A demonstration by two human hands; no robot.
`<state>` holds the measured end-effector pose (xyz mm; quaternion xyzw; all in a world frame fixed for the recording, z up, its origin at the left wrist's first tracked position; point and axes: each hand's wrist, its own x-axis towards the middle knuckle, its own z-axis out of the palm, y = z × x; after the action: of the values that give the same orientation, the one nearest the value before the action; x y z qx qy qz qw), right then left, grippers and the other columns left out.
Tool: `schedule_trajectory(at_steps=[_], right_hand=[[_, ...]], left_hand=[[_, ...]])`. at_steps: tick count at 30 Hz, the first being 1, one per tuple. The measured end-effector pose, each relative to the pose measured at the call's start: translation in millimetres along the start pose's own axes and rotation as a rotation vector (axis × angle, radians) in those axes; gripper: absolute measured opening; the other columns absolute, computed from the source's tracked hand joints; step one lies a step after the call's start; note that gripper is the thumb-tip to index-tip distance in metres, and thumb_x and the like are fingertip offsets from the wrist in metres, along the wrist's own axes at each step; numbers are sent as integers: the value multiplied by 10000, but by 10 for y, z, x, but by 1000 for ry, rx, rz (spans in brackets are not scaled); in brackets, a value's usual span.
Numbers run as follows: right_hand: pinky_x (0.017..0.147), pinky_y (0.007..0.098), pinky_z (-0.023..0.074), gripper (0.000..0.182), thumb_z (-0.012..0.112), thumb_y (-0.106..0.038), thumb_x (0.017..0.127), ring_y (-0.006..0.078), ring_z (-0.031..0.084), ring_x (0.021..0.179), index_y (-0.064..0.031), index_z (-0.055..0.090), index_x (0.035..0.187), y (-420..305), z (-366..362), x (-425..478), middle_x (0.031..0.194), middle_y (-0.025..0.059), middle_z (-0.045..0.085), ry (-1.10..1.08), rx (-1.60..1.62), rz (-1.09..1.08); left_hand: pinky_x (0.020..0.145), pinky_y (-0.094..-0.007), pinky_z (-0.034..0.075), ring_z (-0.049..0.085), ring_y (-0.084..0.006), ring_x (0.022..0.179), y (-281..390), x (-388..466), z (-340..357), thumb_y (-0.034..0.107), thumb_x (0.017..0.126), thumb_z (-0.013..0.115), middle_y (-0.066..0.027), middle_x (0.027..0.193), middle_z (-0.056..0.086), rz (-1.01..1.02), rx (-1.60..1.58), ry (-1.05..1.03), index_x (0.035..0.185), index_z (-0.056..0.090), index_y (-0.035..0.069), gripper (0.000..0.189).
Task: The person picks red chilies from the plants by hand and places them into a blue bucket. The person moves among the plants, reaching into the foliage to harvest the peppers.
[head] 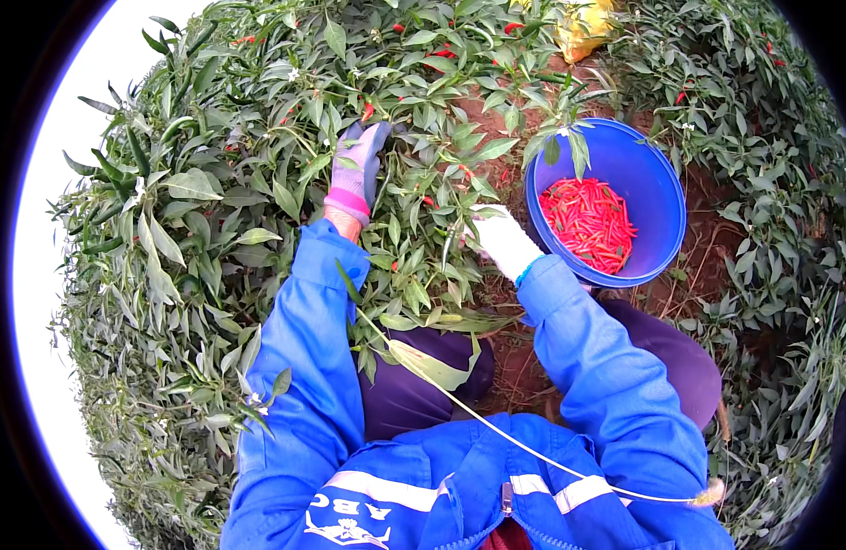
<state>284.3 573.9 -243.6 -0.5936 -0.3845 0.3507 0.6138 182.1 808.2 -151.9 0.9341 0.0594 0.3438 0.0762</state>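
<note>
My left hand (358, 165), in a greyish-purple glove with a pink cuff, reaches into the leaves of a chili pepper plant (423, 165). Its fingertips are partly covered by foliage, near a red chili (368, 111). In a white knit glove, my right hand (502, 240) is at the same plant's right side, beside a blue plastic bucket (660, 206). Leaves hide the ends of its fingers, so I cannot tell what they hold. Many picked red chilies (591, 223) lie in the bottom of the bucket. A few more red chilies (430, 201) hang between my hands.
A yellow plastic bag (582, 31) sits farther up the row on reddish soil (488, 127). Chili plants (760, 172) line the right side too. A long grass stem (478, 416) with a seed head crosses in front of my jacket and knees.
</note>
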Motion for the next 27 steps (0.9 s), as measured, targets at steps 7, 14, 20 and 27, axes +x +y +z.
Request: schedule_trajectory(at_steps=[7,14,20,27], right_hand=[[538,259,401,113,687,-129,850,108,531,600,-37,627,821,-52,222,-133,697,12,587,294,504,155],[509,254,409,210,708,-164,868,93,508,571,-28,610,994,470,-12,47,711,5,595,99,82,208],[450,220,323,120,688,-164,866,54,455,508,-85,599,879,-36,167,-197,644,-15,569,220,323,72],[477,221,319,257,714,-239,841,62,420,545,-70,609,1005,-10,207,-320,787,-19,547,447,712,266]], left_hand=[[850,-424,482,576,-381,983,-59,-69,38,-70,768,522,-191,1079,597,6,64,-35,1213,583,125,490],[867,-400,507,621,-350,993,24,22,143,-69,792,514,-164,1098,650,17,47,5,1187,608,65,428],[842,-367,517,629,-317,976,-84,-115,154,-59,821,536,-153,1079,649,-59,-34,0,1188,606,56,391],[830,-365,513,635,-303,957,50,-28,168,-58,843,515,-158,1063,652,-22,-76,10,1177,617,33,361]])
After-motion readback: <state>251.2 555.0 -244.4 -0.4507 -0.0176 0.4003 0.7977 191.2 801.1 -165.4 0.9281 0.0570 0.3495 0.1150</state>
